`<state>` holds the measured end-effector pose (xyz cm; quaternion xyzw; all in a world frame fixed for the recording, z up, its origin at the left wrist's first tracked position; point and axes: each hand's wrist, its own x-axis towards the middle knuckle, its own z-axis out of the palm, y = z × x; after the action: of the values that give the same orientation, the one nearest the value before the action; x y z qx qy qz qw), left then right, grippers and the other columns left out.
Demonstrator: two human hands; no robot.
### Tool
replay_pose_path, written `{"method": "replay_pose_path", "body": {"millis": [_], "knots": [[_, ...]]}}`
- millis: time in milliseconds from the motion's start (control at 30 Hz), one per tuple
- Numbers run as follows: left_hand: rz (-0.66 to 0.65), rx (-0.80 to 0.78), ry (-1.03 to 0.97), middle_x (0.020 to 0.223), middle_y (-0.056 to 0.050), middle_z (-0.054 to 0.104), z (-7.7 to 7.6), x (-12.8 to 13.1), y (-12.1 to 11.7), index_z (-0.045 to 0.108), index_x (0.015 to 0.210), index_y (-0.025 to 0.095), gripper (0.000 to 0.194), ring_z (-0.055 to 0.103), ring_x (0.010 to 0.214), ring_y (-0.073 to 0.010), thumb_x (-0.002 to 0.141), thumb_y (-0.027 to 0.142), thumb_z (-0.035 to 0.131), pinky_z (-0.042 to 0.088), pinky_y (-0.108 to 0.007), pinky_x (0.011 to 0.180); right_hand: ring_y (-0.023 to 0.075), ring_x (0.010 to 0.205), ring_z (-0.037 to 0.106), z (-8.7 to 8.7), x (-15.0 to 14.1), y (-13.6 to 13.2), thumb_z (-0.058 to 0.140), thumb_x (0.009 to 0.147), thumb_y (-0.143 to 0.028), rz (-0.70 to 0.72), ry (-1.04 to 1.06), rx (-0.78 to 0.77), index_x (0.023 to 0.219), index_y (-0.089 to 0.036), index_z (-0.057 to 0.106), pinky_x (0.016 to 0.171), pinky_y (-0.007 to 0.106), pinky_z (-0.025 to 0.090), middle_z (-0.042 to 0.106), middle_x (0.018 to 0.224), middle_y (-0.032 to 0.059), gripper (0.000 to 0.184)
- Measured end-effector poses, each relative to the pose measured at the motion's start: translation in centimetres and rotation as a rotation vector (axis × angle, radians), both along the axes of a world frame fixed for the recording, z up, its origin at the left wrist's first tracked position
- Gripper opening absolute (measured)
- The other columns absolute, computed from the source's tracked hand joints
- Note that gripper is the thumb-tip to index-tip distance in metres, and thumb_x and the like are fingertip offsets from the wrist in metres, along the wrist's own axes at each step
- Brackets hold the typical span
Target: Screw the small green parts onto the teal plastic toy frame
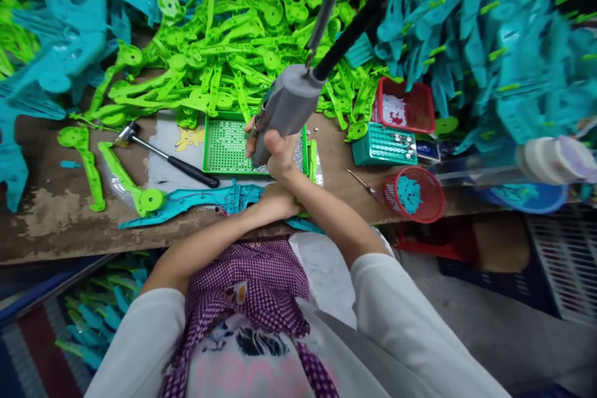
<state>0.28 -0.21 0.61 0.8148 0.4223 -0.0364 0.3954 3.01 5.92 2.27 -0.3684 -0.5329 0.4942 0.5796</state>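
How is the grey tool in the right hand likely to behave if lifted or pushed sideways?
The grey tool is probably stiff, as its casing looks hard and blocky. Lifting may feel easier than its bulk suggests, if the metal rod joined to its top bears weight. Pushed sideways, it may drag on the black cable.

The driver (291,106) has a matt surface, the blue part (198,200) is smooth plastic, the table (60,214) rough wood.
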Motion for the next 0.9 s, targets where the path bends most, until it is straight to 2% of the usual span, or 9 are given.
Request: {"method": "replay_pose_path", "body": {"millis": [233, 433, 567, 733, 900], "knots": [[0.002, -0.002, -0.064, 0.111, -0.009, 0.07, 0.2, -0.3, 0.2, 0.063, 0.112, 0.017, 0.028, 0.065, 0.093, -0.0256, 0.088, 0.03, 0.053, 0.049, -0.033, 0.075, 0.0091, 0.046, 0.052, -0.8, -0.6, 0.9, 0.054, 0.074, -0.072, 0.095, 0.01, 0.039, 0.065, -0.02, 0.058, 0.047, 0.025, 0.047, 0.052, 0.055, -0.0036, 0.053], [0.009, -0.015, -0.067, 0.111, -0.008, 0.071, -0.4, -0.2, 0.1, 0.064, 0.109, 0.017, 0.026, 0.066, 0.095, -0.0256, 0.088, 0.029, 0.054, 0.05, -0.033, 0.077, 0.0106, 0.051, 0.056, -1.7, -0.3, 1.0, 0.055, 0.077, -0.067, 0.065, -0.066, 0.015, 0.064, -0.021, 0.057, 0.054, 0.026, 0.052, 0.05, 0.052, -0.0047, 0.048], [0.012, -0.023, -0.073, 0.112, -0.009, 0.07, -0.1, -0.3, 0.1, 0.064, 0.113, 0.018, 0.029, 0.065, 0.097, -0.0263, 0.089, 0.03, 0.053, 0.051, -0.034, 0.078, 0.0105, 0.052, 0.057, -1.9, -0.3, 0.9, 0.055, 0.078, -0.064, 0.068, -0.076, 0.005, 0.068, -0.02, 0.057, 0.05, 0.025, 0.051, 0.052, 0.056, -0.0038, 0.045], [0.004, -0.025, -0.066, 0.119, -0.009, 0.068, 0.3, -0.5, 0.2, 0.062, 0.117, 0.017, 0.031, 0.064, 0.1, -0.026, 0.091, 0.028, 0.051, 0.051, -0.035, 0.083, 0.0097, 0.048, 0.055, -2.2, -0.5, 0.7, 0.055, 0.075, -0.069, 0.091, -0.079, 0.012, 0.069, -0.02, 0.057, 0.046, 0.025, 0.047, 0.054, 0.058, -0.0037, 0.049], [0.005, -0.01, -0.053, 0.115, -0.011, 0.069, -0.4, -0.3, 0.1, 0.065, 0.114, 0.016, 0.03, 0.065, 0.099, -0.028, 0.089, 0.027, 0.05, 0.052, -0.036, 0.082, 0.0108, 0.049, 0.056, -1.7, -0.4, 0.8, 0.055, 0.073, -0.074, 0.044, -0.01, 0.046, 0.072, -0.021, 0.059, 0.048, 0.026, 0.049, 0.052, 0.055, -0.0042, 0.053]]}}
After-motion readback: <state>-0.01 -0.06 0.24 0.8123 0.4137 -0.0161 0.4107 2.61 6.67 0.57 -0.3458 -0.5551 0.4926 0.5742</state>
